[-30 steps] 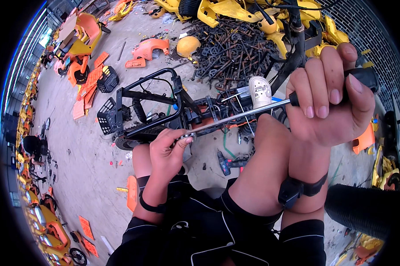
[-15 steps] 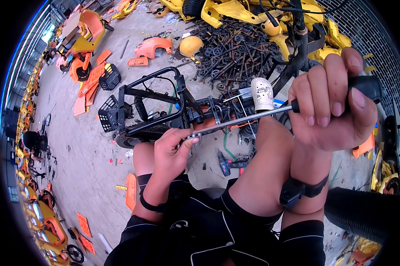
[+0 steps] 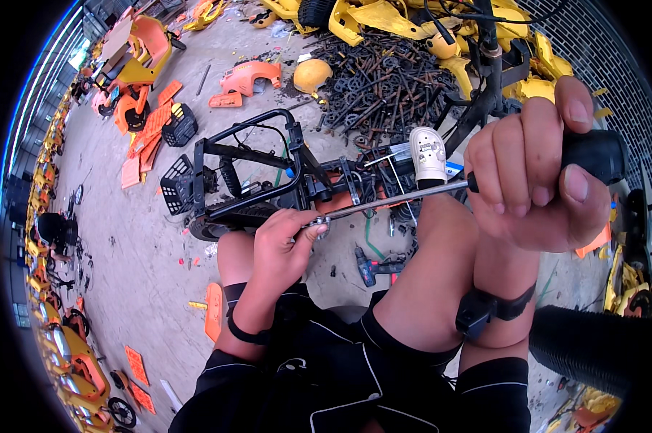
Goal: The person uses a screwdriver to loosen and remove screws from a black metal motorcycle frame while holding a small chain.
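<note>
A screwdriver shaft (image 3: 398,198) of smooth, shiny metal meets a black handle (image 3: 597,155) that looks like matt plastic, while a small metal part (image 3: 321,226) glints at the shaft's end. Dark-coated metal tubing forms a vehicle frame (image 3: 241,206) near a heap of rough, rust-browned metal parts (image 3: 387,83). A yellow shell (image 3: 312,74) and an orange panel (image 3: 248,75) show smooth plastic on a matt concrete floor (image 3: 153,267); the clothing (image 3: 326,372) is black cloth.
</note>
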A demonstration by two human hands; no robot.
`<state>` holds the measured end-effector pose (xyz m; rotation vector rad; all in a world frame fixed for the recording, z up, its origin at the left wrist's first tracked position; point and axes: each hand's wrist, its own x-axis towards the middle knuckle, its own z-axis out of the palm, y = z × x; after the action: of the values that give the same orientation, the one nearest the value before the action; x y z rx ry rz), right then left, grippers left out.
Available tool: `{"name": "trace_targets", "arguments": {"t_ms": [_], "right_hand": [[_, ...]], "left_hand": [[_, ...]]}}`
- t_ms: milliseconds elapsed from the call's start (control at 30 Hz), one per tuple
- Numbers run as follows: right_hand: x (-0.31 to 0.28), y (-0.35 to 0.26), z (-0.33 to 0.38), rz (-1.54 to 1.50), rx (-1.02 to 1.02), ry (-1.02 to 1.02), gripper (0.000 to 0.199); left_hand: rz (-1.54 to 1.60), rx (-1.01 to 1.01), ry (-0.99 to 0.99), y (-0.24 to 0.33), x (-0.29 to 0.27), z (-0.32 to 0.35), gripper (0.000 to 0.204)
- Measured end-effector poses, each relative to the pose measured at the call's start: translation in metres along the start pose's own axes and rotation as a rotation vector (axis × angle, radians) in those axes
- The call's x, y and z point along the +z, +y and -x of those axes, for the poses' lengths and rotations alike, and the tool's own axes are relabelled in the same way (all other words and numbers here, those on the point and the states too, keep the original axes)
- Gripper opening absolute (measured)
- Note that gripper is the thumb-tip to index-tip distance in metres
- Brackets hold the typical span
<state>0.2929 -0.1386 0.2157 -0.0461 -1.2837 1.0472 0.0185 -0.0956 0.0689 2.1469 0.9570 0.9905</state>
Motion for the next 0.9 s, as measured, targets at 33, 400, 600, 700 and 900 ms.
{"name": "trace_targets", "arguments": {"t_ms": [33,400,600,700,900], "right_hand": [[0.001,-0.001,0.0,0.011,0.002,-0.003,0.035],[0.009,0.001,-0.001,-0.013,0.008,0.029,0.037],[0.013,-0.001,-0.001,0.006,0.032,0.046,0.036],[0.015,0.0,-0.001,0.01,0.035,0.019,0.036],[0.01,0.003,-0.005,-0.002,0.06,-0.081,0.032]], "left_hand": [[-0.004,-0.004,-0.004,0.0,-0.001,0.0,0.016],[0.02,-0.008,0.023,-0.001,0.004,0.003,0.015],[0.036,0.0,0.013,-0.001,0.005,0.004,0.015],[0.019,-0.03,-0.007,0.002,0.004,0.003,0.014],[0.0,-0.001,-0.007,0.0,0.005,0.003,0.015]]}}
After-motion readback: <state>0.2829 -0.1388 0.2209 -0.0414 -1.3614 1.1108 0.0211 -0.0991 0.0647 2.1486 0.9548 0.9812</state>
